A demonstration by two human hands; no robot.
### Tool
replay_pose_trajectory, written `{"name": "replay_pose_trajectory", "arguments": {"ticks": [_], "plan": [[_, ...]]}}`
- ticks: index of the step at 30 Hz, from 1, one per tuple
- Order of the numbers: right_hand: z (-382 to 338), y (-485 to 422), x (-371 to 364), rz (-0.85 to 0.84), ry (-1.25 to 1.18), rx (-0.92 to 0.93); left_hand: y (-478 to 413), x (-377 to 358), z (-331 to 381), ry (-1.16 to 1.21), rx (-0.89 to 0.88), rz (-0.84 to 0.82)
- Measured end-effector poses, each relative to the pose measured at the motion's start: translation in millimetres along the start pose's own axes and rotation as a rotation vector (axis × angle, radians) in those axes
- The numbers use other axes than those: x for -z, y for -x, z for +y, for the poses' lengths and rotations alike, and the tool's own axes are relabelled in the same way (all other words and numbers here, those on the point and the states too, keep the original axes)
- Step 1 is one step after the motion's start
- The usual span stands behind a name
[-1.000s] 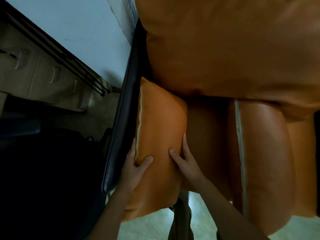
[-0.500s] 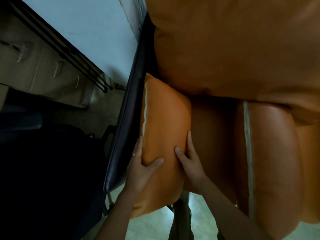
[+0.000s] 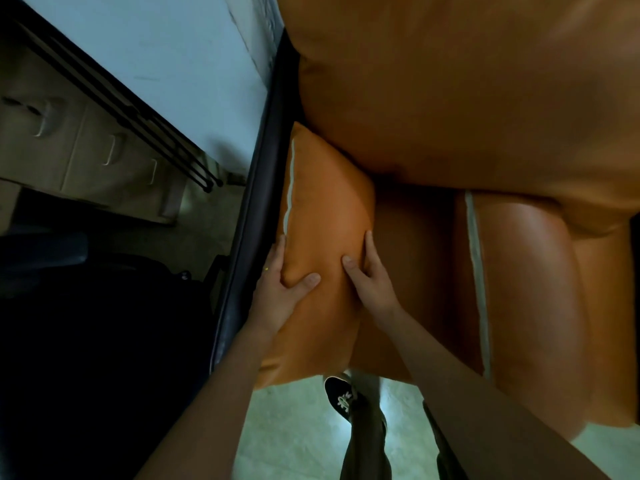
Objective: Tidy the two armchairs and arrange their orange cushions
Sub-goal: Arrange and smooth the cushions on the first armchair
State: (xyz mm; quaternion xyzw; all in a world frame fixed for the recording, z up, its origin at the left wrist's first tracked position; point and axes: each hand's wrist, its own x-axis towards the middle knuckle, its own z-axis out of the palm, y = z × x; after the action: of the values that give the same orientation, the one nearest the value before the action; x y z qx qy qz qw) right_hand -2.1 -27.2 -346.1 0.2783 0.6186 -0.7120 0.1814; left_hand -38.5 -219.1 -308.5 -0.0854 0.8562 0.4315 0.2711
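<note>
An orange side cushion (image 3: 322,209) with a pale seam stands on edge against the dark frame (image 3: 249,216) of the armchair's left side. My left hand (image 3: 280,289) grips its outer edge, thumb pressed into the front face, fingers tucked between cushion and frame. My right hand (image 3: 370,282) holds the inner edge, thumb on top and fingers down the cushion's right side. The seat cushion (image 3: 412,268) lies just right of it. A large orange back cushion (image 3: 467,91) fills the top. A second side cushion (image 3: 540,299) stands at the right.
A pale wall (image 3: 166,64) and a black rail (image 3: 138,123) run at the upper left, with beige drawers (image 3: 83,147) below. Something dark fills the lower left (image 3: 86,341). My leg and black shoe (image 3: 343,396) stand on the light floor (image 3: 298,427).
Both hands stayed on the left side cushion and pushed it a little further up and back along the frame. The thumbs press deeper into it.
</note>
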Motion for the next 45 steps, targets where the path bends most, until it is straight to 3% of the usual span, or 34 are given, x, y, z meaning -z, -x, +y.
{"name": "replay_pose_trajectory", "arguments": {"ticks": [7, 11, 14, 17, 20, 23, 28, 33, 37, 40, 45], "plan": [[-5.1, 34.1, 24.2, -0.104, 0.104, 0.02, 33.2, -20.0, 26.3, -0.244, -0.068, 0.213], [-19.7, 65.0, 56.9, -0.029, 0.213, 0.08, 53.6, -40.3, 50.2, -0.454, -0.152, 0.198], [-28.4, 84.5, 93.7, 0.097, 0.162, 0.127, 57.8, -54.5, 73.7, -0.404, -0.187, 0.087], [-34.6, 102.5, 132.9, 0.23, 0.053, 0.129, 57.8, -76.7, 102.7, -0.265, -0.203, -0.141], [-34.9, 119.5, 168.0, 0.352, 0.003, 0.148, 49.1, -108.1, 128.9, -0.417, -0.268, -0.31], [-25.8, 133.7, 199.2, 0.448, 0.019, 0.164, 43.0, -145.7, 156.7, -0.581, -0.328, -0.375], [-4.9, 159.2, 240.6, 0.53, -0.041, 0.14, 44.2, -199.2, 201.7, -0.629, -0.411, -0.414], [39.5, 172.7, 269.8, 0.562, -0.033, -0.017, 18.1, -239.0, 228.3, -0.774, -0.517, -0.442], [76.2, 182.4, 272.2, 0.655, -0.086, -0.135, -12.2, -260.7, 240.2, -1.098, -0.641, -0.639], [98.8, 187.2, 262.7, 0.766, -0.201, -0.276, -31.1, -269.6, 251.1, -1.265, -0.69, -0.765], [114.2, 192.2, 242.7, 0.95, -0.313, -0.418, -56.3, -281.0, 271.9, -1.42, -0.754, -0.816]]}}
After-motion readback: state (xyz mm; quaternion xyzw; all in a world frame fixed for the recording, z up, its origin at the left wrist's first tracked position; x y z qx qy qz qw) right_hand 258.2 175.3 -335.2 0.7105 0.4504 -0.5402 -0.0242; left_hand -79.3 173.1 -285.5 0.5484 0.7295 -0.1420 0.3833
